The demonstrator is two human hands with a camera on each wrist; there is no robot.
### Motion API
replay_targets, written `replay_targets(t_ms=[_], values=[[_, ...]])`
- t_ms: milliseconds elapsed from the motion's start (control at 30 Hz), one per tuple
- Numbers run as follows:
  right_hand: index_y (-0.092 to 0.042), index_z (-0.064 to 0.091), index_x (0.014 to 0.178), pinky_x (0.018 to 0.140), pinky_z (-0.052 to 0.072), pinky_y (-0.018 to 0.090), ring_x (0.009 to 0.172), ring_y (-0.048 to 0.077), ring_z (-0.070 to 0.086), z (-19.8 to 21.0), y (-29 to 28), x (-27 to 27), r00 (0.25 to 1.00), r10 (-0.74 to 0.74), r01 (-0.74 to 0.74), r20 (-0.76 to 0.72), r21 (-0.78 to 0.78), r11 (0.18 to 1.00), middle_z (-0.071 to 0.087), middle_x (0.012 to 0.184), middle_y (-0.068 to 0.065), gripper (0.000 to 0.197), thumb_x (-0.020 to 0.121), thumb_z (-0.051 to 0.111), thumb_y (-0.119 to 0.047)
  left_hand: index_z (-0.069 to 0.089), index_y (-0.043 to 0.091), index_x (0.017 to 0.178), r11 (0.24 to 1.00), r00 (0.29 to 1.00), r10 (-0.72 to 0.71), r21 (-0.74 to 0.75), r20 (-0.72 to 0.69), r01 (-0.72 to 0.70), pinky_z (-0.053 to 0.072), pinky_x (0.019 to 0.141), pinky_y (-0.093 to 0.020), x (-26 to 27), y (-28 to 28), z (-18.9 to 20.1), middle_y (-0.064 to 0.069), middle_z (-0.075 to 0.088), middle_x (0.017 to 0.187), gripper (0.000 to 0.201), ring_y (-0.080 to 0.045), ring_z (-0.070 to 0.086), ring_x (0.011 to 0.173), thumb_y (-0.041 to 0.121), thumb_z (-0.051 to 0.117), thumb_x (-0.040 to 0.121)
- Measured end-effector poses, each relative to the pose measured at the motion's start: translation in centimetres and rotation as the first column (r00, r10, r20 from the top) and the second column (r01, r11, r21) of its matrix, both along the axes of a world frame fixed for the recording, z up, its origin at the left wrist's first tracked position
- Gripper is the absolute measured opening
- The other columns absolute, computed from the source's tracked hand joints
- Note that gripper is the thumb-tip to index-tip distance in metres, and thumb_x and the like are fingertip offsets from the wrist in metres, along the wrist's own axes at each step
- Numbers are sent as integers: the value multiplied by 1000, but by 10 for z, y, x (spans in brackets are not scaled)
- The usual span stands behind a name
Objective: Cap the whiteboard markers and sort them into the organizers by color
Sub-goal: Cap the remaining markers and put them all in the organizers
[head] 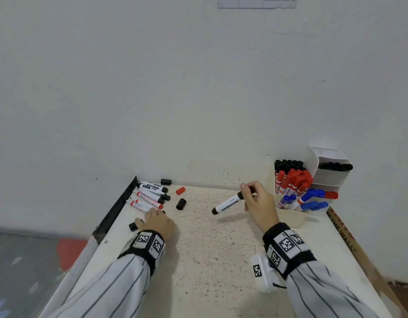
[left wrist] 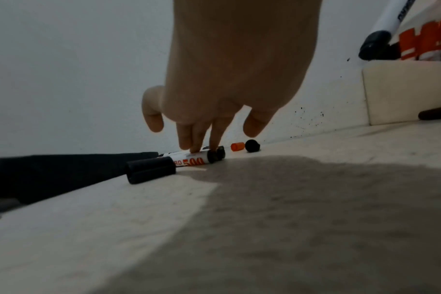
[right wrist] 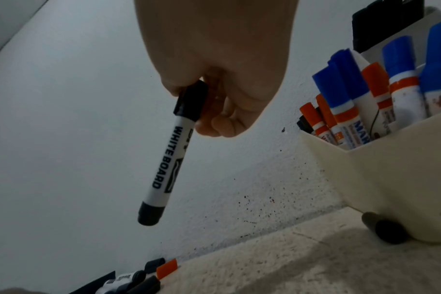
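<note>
Black-capped marker hangs above the table, pinched at its cap in our right hand near the organizers; our left hand presses straight fingers on a red marker.

table: rough speckled stone-like | markers: glossy plastic | organizer: smooth matt cream plastic | sleeves: striped cloth
</note>
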State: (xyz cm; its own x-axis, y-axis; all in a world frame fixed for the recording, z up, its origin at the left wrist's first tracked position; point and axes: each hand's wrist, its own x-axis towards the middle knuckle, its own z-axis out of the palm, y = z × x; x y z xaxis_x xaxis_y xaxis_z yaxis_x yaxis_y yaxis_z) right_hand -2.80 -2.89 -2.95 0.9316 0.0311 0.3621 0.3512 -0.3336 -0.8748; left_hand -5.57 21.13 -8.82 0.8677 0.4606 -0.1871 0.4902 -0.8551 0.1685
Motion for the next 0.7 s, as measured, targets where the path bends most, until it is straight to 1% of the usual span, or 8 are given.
replay_targets(t_ms=[67, 167, 300, 433, 533, 567, 633, 700], values=[[-22, 51, 73, 45, 39, 18, 46, 12, 46, 3, -3, 1, 999, -16, 15, 30, 29, 999, 53, 57, -7, 21, 94, 51, -23, 46, 15, 127, 999, 998, -16, 30, 67, 14, 28, 104, -44, 0, -2, -1, -3, 50, 128, 39, -19, 44, 121, 31, 29, 96], [-22, 51, 75, 42, 35, 14, 43, 8, 44, 7, -4, 2, 997, -40, 36, 63, 53, 998, 52, 55, -3, 19, 93, 52, -22, 55, 15, 111, 999, 992, -27, -27, 123, 30, 36, 94, -38, -5, -11, 5, -3, 60, 109, 30, -19, 54, 103, 31, 35, 95], [-27, 50, 77, 42, 36, 15, 48, 14, 47, 13, -7, 1, 991, -71, 63, 116, 73, 995, 53, 61, 5, 17, 93, 52, -22, 56, 10, 95, 975, 978, -5, -217, 209, 52, 46, 75, -28, -12, -23, 12, -3, 50, 87, 22, -19, 53, 82, 26, 41, 94], [-19, 53, 86, 45, 41, 12, 51, 9, 52, 25, -21, 0, 973, -128, 105, 191, 126, 986, 60, 71, 8, 6, 92, 54, -18, 46, 8, 116, 953, 988, 75, -300, 131, -33, 47, 80, -26, -13, -26, 9, -10, 48, 116, 27, -17, 52, 88, 23, 44, 95], [-13, 56, 100, 59, 54, 27, 65, 21, 62, 36, -42, 3, 943, -229, 200, 240, 141, 970, 65, 80, 12, 11, 91, 56, -18, 26, 6, 135, 920, 982, 189, -355, 26, -168, 47, 84, -28, -16, -27, 3, -16, 44, 129, 50, -25, 54, 107, 20, 49, 93], [-11, 57, 104, 64, 55, 26, 70, 22, 62, 40, -51, 5, 930, -265, 234, 255, 148, 961, 65, 84, 12, 16, 91, 56, -18, 21, 5, 138, 909, 980, 200, -377, 22, -177, 48, 85, -29, -17, -29, 1, -17, 47, 128, 57, -26, 54, 109, 19, 51, 92], [-9, 57, 110, 70, 51, 12, 82, 16, 61, 50, -72, 8, 903, -316, 279, 291, 165, 946, 64, 95, 8, 20, 90, 56, -14, 15, 3, 141, 904, 982, 186, -393, 10, -167, 47, 82, -29, -19, -34, 2, -17, 50, 128, 67, -27, 55, 110, 20, 56, 90], [-9, 58, 111, 75, 49, 10, 90, 15, 60, 60, -96, 12, 869, -360, 323, 340, 163, 932, 62, 100, 5, 21, 90, 57, -11, 14, 2, 141, 910, 988, 155, -390, 2, -142, 47, 80, -27, -20, -40, 6, -16, 51, 125, 72, -25, 57, 105, 19, 60, 88]])
